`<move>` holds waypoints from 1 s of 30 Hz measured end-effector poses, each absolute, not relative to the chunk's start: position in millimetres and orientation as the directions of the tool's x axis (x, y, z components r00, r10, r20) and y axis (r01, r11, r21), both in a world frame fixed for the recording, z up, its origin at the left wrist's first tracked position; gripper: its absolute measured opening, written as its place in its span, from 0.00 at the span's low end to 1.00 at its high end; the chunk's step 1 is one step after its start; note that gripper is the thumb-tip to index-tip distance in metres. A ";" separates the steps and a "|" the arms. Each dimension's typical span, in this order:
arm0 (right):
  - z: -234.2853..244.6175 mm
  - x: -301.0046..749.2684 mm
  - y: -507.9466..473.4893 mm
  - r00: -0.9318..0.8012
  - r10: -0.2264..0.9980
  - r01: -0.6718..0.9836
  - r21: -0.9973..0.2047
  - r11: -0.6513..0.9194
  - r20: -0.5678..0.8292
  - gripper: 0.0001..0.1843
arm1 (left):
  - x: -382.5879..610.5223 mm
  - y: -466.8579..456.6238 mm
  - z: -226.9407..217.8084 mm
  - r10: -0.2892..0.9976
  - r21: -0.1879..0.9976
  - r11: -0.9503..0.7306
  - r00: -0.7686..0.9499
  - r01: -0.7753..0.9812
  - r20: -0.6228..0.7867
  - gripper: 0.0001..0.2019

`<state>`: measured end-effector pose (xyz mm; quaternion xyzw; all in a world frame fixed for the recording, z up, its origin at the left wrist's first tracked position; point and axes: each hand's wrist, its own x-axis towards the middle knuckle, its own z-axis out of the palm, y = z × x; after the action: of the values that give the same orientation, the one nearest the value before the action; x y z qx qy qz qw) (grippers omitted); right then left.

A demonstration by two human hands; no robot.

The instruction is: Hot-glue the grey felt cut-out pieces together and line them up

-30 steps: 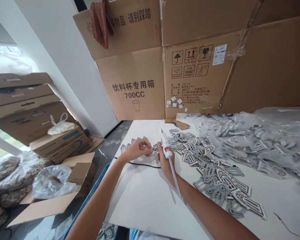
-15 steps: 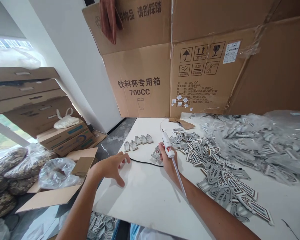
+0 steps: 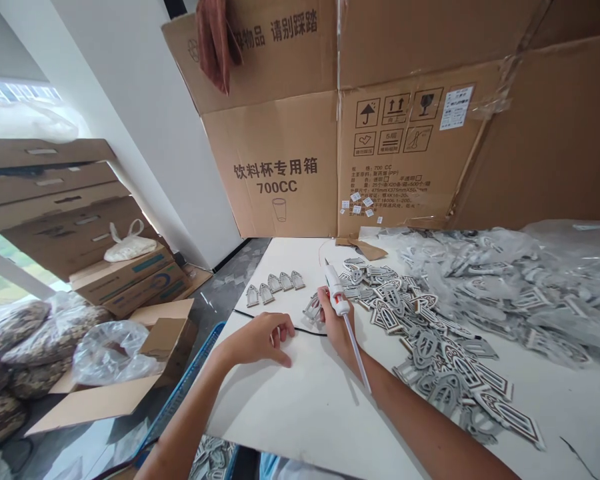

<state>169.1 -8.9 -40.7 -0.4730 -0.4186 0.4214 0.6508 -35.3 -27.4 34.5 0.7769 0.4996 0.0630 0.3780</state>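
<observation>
My right hand (image 3: 334,321) is closed round a white glue gun (image 3: 336,294) with a red trigger; a clear glue stick (image 3: 356,353) sticks out of its back along my forearm. Just left of that hand lies a grey arch-shaped cutout (image 3: 312,308), touching my fingers. My left hand (image 3: 258,338) rests on the white board (image 3: 300,393) with fingers curled, on or beside the thin black cord (image 3: 300,329); whether it pinches anything I cannot tell. A row of several small arch cutouts (image 3: 274,285) lies further away on the left.
A heap of grey arch cutouts (image 3: 430,333) covers the board's right side, with clear bags of more cutouts (image 3: 530,280) behind. Big cardboard boxes (image 3: 290,133) stand at the back. On the floor to the left are an open box (image 3: 130,360), plastic bags and a blue crate (image 3: 190,393).
My left hand left the cutout at the glue gun's tip, swung out to the board's left edge, then came back to the cord. The right hand with the gun stayed put.
</observation>
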 end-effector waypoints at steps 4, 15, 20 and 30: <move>-44.5 168.7 -6.0 0.296 0.946 -0.173 -0.967 0.188 0.131 0.28 | -23.4 -24.1 36.6 0.811 0.671 -0.278 0.542 0.687 -0.219 0.20; -53.6 168.7 3.1 0.300 0.945 -0.235 -0.950 0.208 0.132 0.30 | -28.2 -11.0 52.6 0.710 0.738 -0.270 0.646 0.618 -0.281 0.11; -55.3 167.3 4.4 0.287 0.948 -0.256 -0.942 0.217 0.140 0.28 | -28.7 1.9 72.3 0.639 0.738 -0.333 0.716 0.587 -0.282 0.11; -46.8 168.7 0.4 0.253 0.959 -0.317 -0.925 0.208 0.129 0.28 | 6.3 26.1 58.0 0.847 0.859 -0.354 0.517 0.370 0.127 0.17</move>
<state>168.7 0.4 -46.8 -0.4149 -0.3869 0.4730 0.6741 6.3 26.1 58.0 0.7692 0.3954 0.2922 0.4082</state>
